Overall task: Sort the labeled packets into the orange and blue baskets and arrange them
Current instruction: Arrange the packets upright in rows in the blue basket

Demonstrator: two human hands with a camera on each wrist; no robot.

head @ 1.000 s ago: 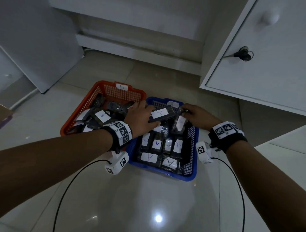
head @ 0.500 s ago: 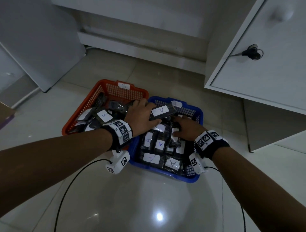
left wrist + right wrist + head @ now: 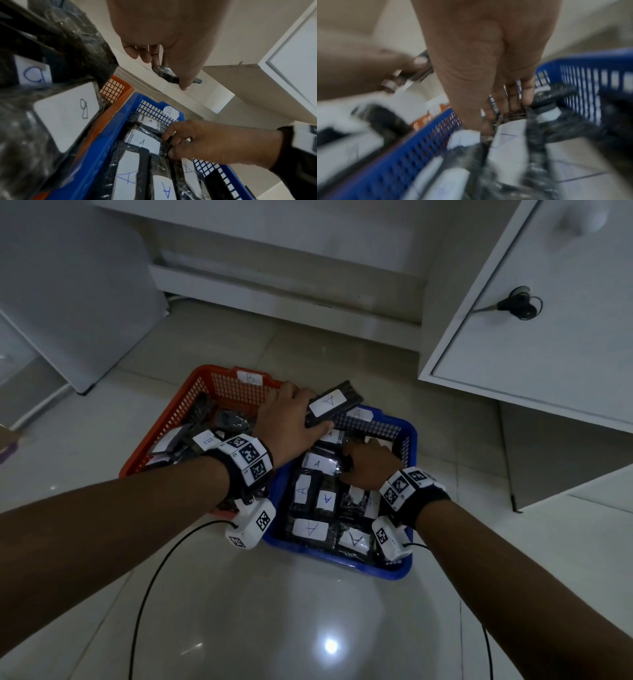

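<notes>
Left hand: your left hand (image 3: 291, 422) has lifted its packet marked A (image 3: 334, 404) higher, above the far rim of the blue basket (image 3: 342, 558).
Packet: tilted now, far end raised past the rim.
Right hand: your right hand (image 3: 371, 462) has drawn back from the far right corner to mid-basket, fingers (image 3: 169, 132) down among the A packets (image 3: 317, 496).
</notes>
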